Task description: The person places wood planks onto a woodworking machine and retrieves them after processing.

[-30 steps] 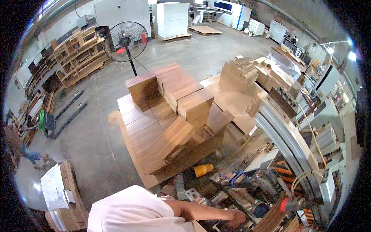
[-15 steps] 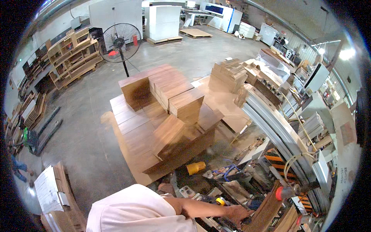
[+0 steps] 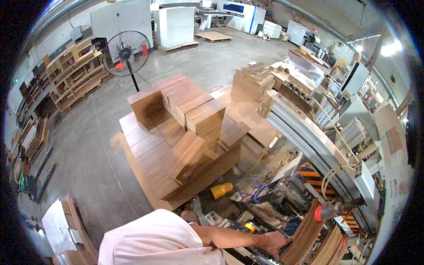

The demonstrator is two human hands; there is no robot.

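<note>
My left arm, in a white sleeve (image 3: 154,238), reaches to the right across the lower part of the view. My left hand (image 3: 274,242) is at the near left edge of a long brown wood-grain board (image 3: 304,234). Its fingers and thumb look spread apart, the fingertips at or touching the edge. A second wood-grain board (image 3: 327,247) lies to the right of it. Beneath my forearm is machinery with a yellow round part (image 3: 250,227). A red-ended cylinder (image 3: 319,213) stands above the first board. My right hand is out of view.
Ahead, stacked wood-grain panels (image 3: 181,97) rest on a pallet, and a yellow duct-like piece (image 3: 221,190) lies before them. A silver rail (image 3: 309,141) curves along the right, near black-and-orange striping (image 3: 311,179). A floor fan (image 3: 126,53) stands farther back.
My left hand has lifted slightly, and its thumb and fingers look more spread. The whole scene has shifted a little left as the head view turned.
</note>
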